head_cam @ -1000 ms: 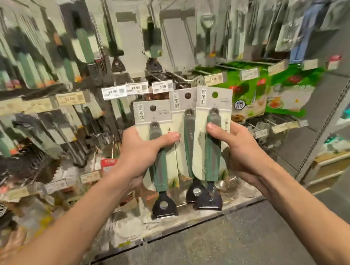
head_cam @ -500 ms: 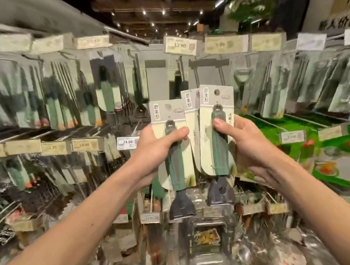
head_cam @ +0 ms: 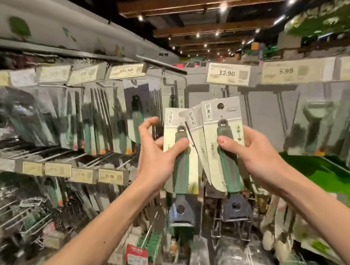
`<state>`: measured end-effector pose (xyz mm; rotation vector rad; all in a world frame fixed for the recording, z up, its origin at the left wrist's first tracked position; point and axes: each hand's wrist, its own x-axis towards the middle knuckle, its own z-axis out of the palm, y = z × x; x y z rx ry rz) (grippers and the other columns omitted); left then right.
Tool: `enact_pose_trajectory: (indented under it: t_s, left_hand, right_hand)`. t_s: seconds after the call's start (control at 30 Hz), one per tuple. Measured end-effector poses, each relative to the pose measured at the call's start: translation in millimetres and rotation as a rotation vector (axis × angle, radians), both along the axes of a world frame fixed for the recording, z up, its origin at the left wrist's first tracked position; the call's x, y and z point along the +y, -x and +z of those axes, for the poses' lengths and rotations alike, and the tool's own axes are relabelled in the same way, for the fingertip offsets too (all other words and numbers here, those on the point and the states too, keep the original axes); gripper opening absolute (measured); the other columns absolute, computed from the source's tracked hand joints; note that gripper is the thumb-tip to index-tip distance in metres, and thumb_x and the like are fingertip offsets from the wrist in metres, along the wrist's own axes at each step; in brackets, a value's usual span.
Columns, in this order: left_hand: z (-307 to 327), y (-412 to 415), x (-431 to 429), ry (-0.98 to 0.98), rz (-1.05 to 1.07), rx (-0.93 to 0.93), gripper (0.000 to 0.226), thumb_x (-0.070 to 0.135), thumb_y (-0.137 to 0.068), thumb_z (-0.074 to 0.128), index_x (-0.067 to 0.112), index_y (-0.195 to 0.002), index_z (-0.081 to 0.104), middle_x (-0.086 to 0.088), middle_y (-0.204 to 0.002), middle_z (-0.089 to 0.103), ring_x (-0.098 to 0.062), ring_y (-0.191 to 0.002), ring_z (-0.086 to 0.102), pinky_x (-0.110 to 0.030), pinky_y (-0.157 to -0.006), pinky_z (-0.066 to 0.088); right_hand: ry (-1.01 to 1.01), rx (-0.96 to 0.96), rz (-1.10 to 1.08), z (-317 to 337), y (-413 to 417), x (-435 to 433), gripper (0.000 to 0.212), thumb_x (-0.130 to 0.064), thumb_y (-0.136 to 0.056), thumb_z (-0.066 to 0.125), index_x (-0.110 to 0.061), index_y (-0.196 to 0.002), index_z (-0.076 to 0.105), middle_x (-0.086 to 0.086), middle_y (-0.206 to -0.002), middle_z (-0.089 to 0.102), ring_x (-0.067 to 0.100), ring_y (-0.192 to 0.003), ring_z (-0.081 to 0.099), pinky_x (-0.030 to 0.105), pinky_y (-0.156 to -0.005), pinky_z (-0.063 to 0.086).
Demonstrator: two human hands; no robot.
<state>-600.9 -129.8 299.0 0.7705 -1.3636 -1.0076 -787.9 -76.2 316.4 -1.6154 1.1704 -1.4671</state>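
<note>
Green-and-grey rubbery handles, each ending in a black wedge-shaped head pierced by a round hole, are fixed upright to pale cardboard backing cards. The left card (head_cam: 181,174) is pinched by the left hand (head_cam: 155,162), with the thumb across the handle and the fingers (head_cam: 147,124) partly lifted, curled and spread. The right hand (head_cam: 256,156) pinches the right card (head_cam: 229,165) the same way, its other fingers hidden behind. A tilted middle card (head_cam: 195,126) is fanned between them; which hand carries it cannot be told. All three are held in mid-air before the peg display, below the 12.90 price tag (head_cam: 227,74). Wire pegs (head_cam: 99,157) jut out at the left. Glossy hanging packs (head_cam: 104,122) flank the cards, blurred, and there is open air around the card edges.
</note>
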Motion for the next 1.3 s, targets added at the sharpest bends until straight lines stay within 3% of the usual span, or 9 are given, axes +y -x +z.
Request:
enact_pose_trajectory:
  t_s: [0.2, 0.3, 0.47, 0.67, 0.8, 0.87, 1.03, 1.13, 1.3]
  left_hand:
    - [13, 4, -42, 0.292, 0.237, -0.14, 0.025, 0.015, -0.092, 0.068, 0.031, -0.107, 0.056, 0.031, -0.103, 0.061, 0.012, -0.1, 0.058, -0.012, -0.093, 0.045]
    - [24, 7, -58, 0.346, 0.296, -0.093, 0.019, 0.01, -0.093, 0.066, 0.022, -0.108, 0.061, 0.02, -0.105, 0.064, 0.011, -0.098, 0.059, -0.013, -0.092, 0.047]
    - [35, 8, -79, 0.401, 0.346, -0.049, 0.02, 0.01, -0.093, 0.067, 0.022, -0.109, 0.064, 0.009, -0.112, 0.067, -0.006, -0.108, 0.062, -0.039, -0.1, 0.051]
    - [39, 10, -92, 0.409, 0.39, -0.135, 0.02, 0.015, -0.092, 0.069, 0.027, -0.106, 0.061, 0.018, -0.106, 0.063, 0.007, -0.102, 0.058, -0.015, -0.093, 0.045]
    - [41, 12, -103, 0.2, 0.36, -0.237, 0.051, 0.031, -0.095, 0.065, 0.014, -0.14, 0.048, 0.002, -0.141, 0.052, -0.012, -0.129, 0.048, -0.032, -0.113, 0.036]
    - [42, 17, -106, 0.1, 0.357, -0.304, 0.06, 0.027, -0.098, 0.059, 0.009, -0.15, 0.034, 0.004, -0.142, 0.042, -0.013, -0.127, 0.043, -0.026, -0.105, 0.035]
    - [47, 20, -127, 0.018, 0.3, -0.385, 0.015, 0.016, -0.099, 0.055, 0.014, -0.114, 0.058, -0.006, -0.107, 0.065, -0.017, -0.079, 0.059, -0.027, -0.065, 0.047]
    - [50, 18, -135, -0.008, 0.201, -0.406, 0.023, 0.008, -0.103, 0.046, 0.027, -0.114, 0.052, 0.005, -0.098, 0.06, -0.006, -0.067, 0.05, -0.015, -0.05, 0.042]
    - [51, 15, -136, 0.008, 0.185, -0.512, 0.031, 0.014, -0.105, 0.042, 0.026, -0.133, 0.045, -0.008, -0.114, 0.061, -0.012, -0.066, 0.053, -0.025, -0.058, 0.046]
  right_hand:
    - [0.057, 0.063, 0.007, 11, 9, -45, 0.016, -0.024, -0.091, 0.063, -0.027, -0.106, 0.062, -0.019, -0.097, 0.074, 0.0, -0.089, 0.07, 0.015, -0.068, 0.055]
    - [0.076, 0.067, 0.026, 15, 11, -59, 0.015, -0.026, -0.09, 0.062, -0.028, -0.105, 0.062, -0.013, -0.101, 0.075, 0.003, -0.089, 0.071, 0.016, -0.066, 0.054]
    - [0.116, 0.07, 0.095, 20, 8, -72, 0.017, -0.026, -0.09, 0.062, -0.025, -0.107, 0.063, -0.011, -0.099, 0.075, 0.003, -0.085, 0.072, 0.014, -0.062, 0.054]
    - [0.127, 0.066, 0.149, 17, 5, -80, 0.018, -0.025, -0.089, 0.061, -0.024, -0.107, 0.063, -0.011, -0.099, 0.076, 0.006, -0.089, 0.072, 0.015, -0.067, 0.056]
    - [0.152, 0.05, 0.14, 17, 5, -85, 0.027, -0.027, -0.085, 0.061, -0.017, -0.11, 0.065, -0.005, -0.104, 0.076, 0.011, -0.096, 0.072, 0.024, -0.08, 0.058]
    - [0.142, 0.036, 0.135, 15, 6, -88, 0.028, -0.023, -0.087, 0.06, -0.015, -0.113, 0.064, -0.004, -0.105, 0.076, 0.011, -0.096, 0.072, 0.021, -0.077, 0.057]
    - [0.09, 0.007, 0.04, 6, 10, -92, 0.022, -0.019, -0.09, 0.06, -0.017, -0.112, 0.065, -0.008, -0.102, 0.076, 0.008, -0.095, 0.072, 0.018, -0.072, 0.056]
    - [0.052, -0.017, -0.014, 3, 10, -93, 0.022, -0.018, -0.092, 0.059, -0.015, -0.113, 0.064, -0.007, -0.103, 0.076, 0.01, -0.095, 0.072, 0.019, -0.069, 0.055]
    - [0.05, -0.041, -0.074, 0, 1, -87, 0.02, -0.017, -0.091, 0.059, -0.016, -0.111, 0.065, -0.009, -0.099, 0.076, 0.007, -0.091, 0.072, 0.016, -0.066, 0.054]
